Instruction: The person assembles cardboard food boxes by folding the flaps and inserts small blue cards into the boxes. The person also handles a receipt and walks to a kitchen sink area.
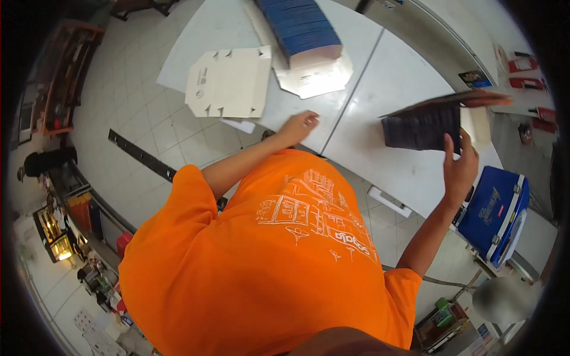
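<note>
My right hand (461, 166) grips the right end of a dark stack of flat cardboard pieces (420, 127) on the right part of the table, its thumb and fingers on the stack's end. Along the back of that stack stands a thin brownish sheet, blurred. A cream card (475, 126) shows behind my fingers. My left hand (300, 127) is at the near edge of the table, fingers curled in, with nothing visible in them. Beyond it lies a flat cream die-cut carton (230, 83). A long row of blue-edged cardboard pieces (301, 29) rests on another cream sheet (314, 82).
The pale table (371, 124) has a dark seam across it. At its right end stands a blue case (494, 207) with pale latches. Red items (523, 83) are at the far right. Shelves with tools and a lit lamp (59, 246) line the left.
</note>
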Demonstrator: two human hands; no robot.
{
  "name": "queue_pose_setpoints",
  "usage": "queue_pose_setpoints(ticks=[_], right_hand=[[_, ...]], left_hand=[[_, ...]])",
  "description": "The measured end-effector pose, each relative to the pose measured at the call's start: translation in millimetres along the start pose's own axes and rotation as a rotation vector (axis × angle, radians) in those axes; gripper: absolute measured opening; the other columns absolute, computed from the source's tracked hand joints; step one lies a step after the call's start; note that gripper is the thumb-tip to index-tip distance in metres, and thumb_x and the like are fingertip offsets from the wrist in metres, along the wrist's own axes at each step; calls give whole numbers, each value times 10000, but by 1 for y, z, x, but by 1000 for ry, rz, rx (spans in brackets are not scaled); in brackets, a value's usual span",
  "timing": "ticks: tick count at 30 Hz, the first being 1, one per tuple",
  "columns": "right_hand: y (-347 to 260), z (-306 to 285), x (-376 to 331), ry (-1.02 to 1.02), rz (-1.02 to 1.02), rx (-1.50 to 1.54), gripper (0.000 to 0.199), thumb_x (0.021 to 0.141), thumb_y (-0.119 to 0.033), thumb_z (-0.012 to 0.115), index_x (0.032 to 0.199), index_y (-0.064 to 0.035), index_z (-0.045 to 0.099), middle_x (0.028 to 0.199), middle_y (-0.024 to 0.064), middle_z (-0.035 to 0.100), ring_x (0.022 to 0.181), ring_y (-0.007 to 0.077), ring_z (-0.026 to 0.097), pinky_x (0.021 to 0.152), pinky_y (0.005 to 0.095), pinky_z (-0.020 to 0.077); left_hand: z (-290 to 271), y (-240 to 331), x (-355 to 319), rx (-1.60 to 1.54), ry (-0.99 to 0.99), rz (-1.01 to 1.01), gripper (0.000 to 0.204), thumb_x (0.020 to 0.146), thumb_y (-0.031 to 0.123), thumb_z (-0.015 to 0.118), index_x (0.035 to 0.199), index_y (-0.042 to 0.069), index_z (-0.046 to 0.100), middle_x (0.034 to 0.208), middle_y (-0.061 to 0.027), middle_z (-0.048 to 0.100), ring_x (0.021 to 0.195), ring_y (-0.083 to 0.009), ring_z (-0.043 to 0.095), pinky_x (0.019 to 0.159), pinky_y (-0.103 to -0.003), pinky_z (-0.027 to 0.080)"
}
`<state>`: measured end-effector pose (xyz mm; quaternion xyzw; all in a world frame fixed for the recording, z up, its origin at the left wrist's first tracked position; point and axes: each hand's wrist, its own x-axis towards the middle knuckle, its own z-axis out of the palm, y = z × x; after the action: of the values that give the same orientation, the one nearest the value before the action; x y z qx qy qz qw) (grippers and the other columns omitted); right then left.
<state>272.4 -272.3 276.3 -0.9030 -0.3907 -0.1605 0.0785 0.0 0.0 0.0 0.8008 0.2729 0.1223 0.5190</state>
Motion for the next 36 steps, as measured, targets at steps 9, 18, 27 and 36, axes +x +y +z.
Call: queue_pose_setpoints(ticks=[9, 18, 27, 36], right_hand=[[-53, -2, 28, -33, 162, -84, 409, 965, -366, 679, 1265, -89, 655, 974, 136, 760, 931, 313, 727, 799, 414, 538], [-72, -22, 18, 104, 303, -112, 464, 938, -385, 716, 1278, -76, 654, 1058, 110, 761, 1001, 290, 730, 848, 378, 536], [-74, -20, 18, -17, 394, -119, 505, 970, -492, 624, 1252, -75, 671, 1155, 150, 727, 1093, 349, 687, 919, 426, 522], [19, 4, 53, 77, 267, 21, 295, 1002, -229, 573, 1196, -40, 690, 1151, 213, 707, 1104, 389, 665, 933, 432, 507]], left_hand=[[-137, -69, 21, 465, 271, 10, 334, 910, 277, 691, 1172, 77, 637, 1115, -119, 622, 1078, -326, 559, 963, -451, 435], [-126, -83, 59, 550, 231, -132, 699, 764, 503, 804, 1289, 109, 565, 1254, -154, 542, 1209, -355, 487, 980, -536, 404], [-140, -99, 58, 485, 140, -98, 696, 794, 478, 795, 1319, 103, 534, 1293, -162, 514, 1229, -365, 453, 1029, -522, 379], [-136, -113, 58, 353, 187, 31, 562, 860, 374, 764, 1275, 45, 576, 1223, -183, 576, 1195, -354, 505, 1067, -456, 384]])
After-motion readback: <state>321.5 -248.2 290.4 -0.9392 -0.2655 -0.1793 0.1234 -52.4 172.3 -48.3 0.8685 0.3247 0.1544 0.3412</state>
